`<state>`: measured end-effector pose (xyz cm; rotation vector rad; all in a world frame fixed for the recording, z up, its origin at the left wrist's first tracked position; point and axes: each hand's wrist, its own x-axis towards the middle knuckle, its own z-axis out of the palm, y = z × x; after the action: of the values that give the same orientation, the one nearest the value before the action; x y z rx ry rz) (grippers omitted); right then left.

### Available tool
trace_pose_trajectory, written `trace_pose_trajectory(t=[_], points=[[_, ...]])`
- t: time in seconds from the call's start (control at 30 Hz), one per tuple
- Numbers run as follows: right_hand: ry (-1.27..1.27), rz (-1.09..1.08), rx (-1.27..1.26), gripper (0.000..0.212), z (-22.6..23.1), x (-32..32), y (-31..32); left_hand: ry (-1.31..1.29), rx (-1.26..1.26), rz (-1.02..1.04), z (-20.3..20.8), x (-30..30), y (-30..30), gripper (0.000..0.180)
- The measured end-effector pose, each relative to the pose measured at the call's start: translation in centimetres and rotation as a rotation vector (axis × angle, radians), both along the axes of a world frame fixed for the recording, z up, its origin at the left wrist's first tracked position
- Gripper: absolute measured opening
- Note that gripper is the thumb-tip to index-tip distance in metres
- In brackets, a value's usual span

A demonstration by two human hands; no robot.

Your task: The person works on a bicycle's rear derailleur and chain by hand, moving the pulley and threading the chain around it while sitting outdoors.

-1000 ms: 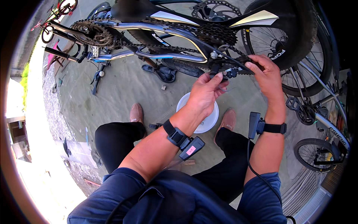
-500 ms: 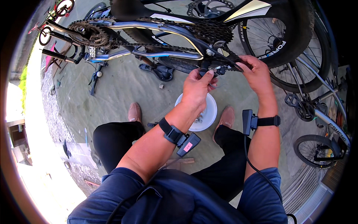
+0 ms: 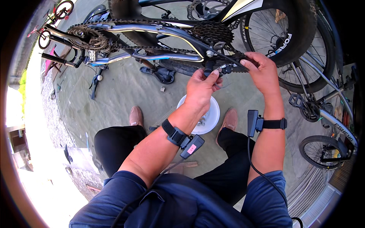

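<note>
An upside-down bicycle with a blue-and-silver frame [image 3: 173, 57] lies before me. My left hand [image 3: 200, 86] is closed at the rear derailleur [image 3: 226, 70], thumb and fingers pinching beside its body. A thin loose wire end [image 3: 224, 86] sticks out by those fingers. My right hand [image 3: 263, 72] is pinched around a black cable housing [image 3: 232, 60] where it curves behind the derailleur. Above both hands are the rear cassette [image 3: 213, 33] and the chain [image 3: 148, 49]. What the left fingertips press on is partly hidden.
A white bucket [image 3: 217, 114] holding small metal parts stands between my feet, below my left forearm. The bicycle's saddle [image 3: 163, 75] rests near the floor. Another bicycle [image 3: 330, 114] stands at the right. Tools and parts lie on the left floor.
The view has shifted slightly, and the bicycle sits a little further left in it. Both hands keep their hold at the derailleur and the cable housing.
</note>
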<state>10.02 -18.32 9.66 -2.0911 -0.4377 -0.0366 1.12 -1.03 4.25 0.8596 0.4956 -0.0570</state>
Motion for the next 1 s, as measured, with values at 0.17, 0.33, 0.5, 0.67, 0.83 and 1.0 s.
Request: trace_pose_trajectory(t=[0.17,0.33,0.5,0.67,0.83,1.0], points=[[-0.118,0.008,-0.085,0.021,2.5,-0.2,0.1,-0.019,-0.064,-0.021,1.1,-0.1,-0.4,0.020],[-0.183,0.024,-0.070,0.020,4.6,-0.4,0.0,-0.049,-0.145,-0.130,1.9,-0.1,-0.5,0.020],[-0.233,0.047,-0.127,0.020,6.8,-0.9,0.4,-0.057,-0.268,-0.202,2.4,0.0,-0.7,0.020],[-0.357,0.149,-0.220,0.020,10.1,-1.1,0.6,-0.082,-0.420,-0.313,2.9,-0.1,-1.3,0.021],[-0.308,0.250,-0.326,0.020,13.1,0.1,0.9,-0.115,-0.483,-0.317,4.1,0.3,-2.0,0.023],[-0.381,0.429,-0.442,0.021,15.7,2.2,1.6,-0.159,-0.534,-0.320,5.1,0.7,-2.4,0.025]])
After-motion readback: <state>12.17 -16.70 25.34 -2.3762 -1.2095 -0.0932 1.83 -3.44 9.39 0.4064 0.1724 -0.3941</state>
